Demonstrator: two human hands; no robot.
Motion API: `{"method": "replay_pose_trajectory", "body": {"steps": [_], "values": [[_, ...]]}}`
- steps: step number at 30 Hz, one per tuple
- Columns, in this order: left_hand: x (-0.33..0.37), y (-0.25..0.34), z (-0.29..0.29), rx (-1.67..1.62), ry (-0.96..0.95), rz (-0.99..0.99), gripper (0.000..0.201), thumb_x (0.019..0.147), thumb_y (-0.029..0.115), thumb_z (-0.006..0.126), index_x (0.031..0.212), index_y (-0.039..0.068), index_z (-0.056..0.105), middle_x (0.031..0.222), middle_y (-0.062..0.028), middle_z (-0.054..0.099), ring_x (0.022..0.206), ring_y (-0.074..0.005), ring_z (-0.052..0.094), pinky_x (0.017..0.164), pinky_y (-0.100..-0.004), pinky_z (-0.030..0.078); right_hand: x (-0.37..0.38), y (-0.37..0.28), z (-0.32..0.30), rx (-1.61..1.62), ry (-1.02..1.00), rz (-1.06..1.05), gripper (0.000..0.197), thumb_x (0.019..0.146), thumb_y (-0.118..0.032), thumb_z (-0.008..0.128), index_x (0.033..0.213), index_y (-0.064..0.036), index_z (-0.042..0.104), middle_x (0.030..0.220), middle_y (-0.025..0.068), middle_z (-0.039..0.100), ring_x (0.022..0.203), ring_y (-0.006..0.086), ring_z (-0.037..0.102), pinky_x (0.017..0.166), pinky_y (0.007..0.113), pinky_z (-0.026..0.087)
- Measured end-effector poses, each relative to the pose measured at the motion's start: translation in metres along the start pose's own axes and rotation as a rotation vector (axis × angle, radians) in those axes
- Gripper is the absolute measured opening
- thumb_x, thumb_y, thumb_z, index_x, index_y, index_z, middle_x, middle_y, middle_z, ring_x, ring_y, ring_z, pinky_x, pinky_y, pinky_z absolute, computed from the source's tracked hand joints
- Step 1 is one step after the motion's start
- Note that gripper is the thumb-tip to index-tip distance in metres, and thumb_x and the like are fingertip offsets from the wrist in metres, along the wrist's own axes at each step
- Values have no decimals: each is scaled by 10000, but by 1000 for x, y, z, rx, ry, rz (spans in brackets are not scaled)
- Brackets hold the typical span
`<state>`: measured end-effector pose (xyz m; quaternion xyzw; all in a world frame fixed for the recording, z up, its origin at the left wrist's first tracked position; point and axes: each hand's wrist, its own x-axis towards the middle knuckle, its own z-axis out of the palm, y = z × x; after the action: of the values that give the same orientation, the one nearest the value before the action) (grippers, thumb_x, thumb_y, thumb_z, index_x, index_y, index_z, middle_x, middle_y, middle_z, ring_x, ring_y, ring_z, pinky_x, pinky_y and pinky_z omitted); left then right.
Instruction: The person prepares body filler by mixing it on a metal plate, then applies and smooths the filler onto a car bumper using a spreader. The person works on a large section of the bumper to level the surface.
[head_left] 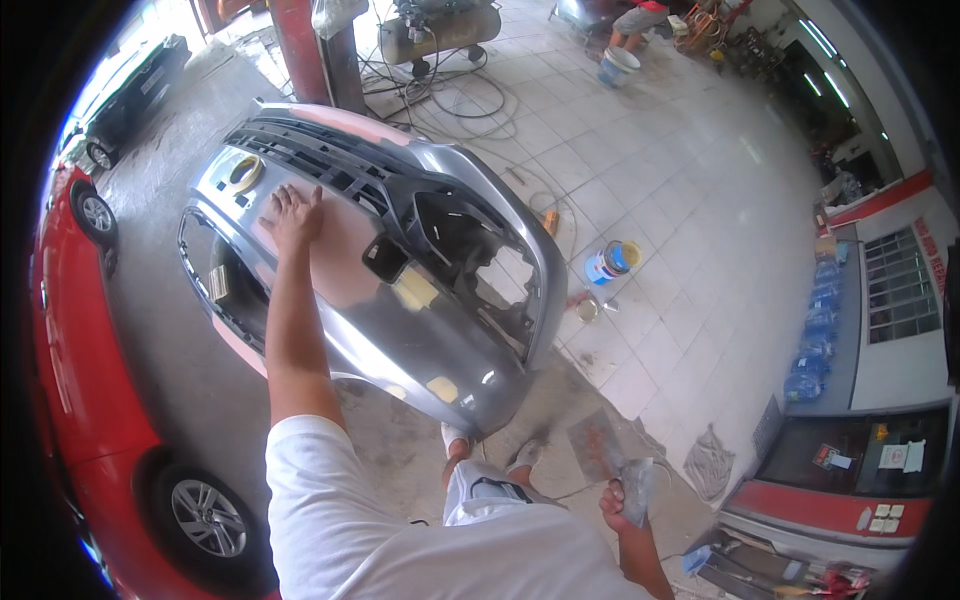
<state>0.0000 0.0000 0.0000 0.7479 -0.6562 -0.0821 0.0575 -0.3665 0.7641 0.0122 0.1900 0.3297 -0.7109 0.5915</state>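
Observation:
A silver-grey car bumper (pixel 400 335) lies before me, with pinkish and pale yellow filler patches on it. My left hand (pixel 292 216) rests palm down on a large pink patch, fingers spread, holding nothing. Just beyond it, a roll of yellowish tape (pixel 244 175) sits on the bumper. Low at the right, my right hand (pixel 612 503) is closed around a thin grey flat piece (pixel 637 488); I cannot tell if it is a spreader or a sheet. Beside it is a grey board (pixel 592 447) with reddish smears; whether it touches the hand is unclear.
A red car (pixel 90 400) stands close on the left. Right of the bumper are an open paint can (pixel 606 264) and a small lid (pixel 587 311) on the tiles. A red post (pixel 300 50), an air compressor (pixel 440 35) with hoses, and another person (pixel 640 18) by a bucket (pixel 618 66) are farther off.

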Motion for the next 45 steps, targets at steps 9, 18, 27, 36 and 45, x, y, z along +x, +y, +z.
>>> {"method": "replay_pose_trajectory", "body": {"steps": [9,18,27,36,45], "values": [[-57,19,-5,48,77,107,936,1037,705,297,1649,0,237,1739,-155,205,1625,-293,127,1288,-569,71,57,-10,31,-69,-43,60,205,1027,-286,514,955,-107,583,708,49,488,519,155,436,506,313,346],[-158,33,20,95,256,238,897,1047,670,330,1629,-12,287,1713,-176,270,1613,-310,170,1288,-574,85,104,-53,49,-153,-141,207,230,1036,-308,497,950,-114,585,702,57,487,510,166,443,491,311,349],[-264,47,50,96,293,311,889,1057,624,362,1639,-33,221,1723,-209,203,1620,-334,118,1298,-559,37,158,-103,47,-268,-84,391,277,1058,-355,473,922,-128,555,652,24,465,465,147,408,457,303,311],[-162,32,-3,17,132,45,826,1071,638,286,1658,58,253,1745,-109,205,1626,-264,120,1289,-587,41,215,-96,57,-257,-114,215,313,1078,-364,433,887,-139,535,647,22,466,456,142,401,448,301,304],[6,3,-27,26,-81,-70,905,1039,699,288,1678,67,180,1767,-78,126,1635,-253,66,1266,-648,20,180,-20,74,-195,79,99,299,1070,-358,447,907,-129,548,644,42,492,474,163,437,465,319,337]]}}
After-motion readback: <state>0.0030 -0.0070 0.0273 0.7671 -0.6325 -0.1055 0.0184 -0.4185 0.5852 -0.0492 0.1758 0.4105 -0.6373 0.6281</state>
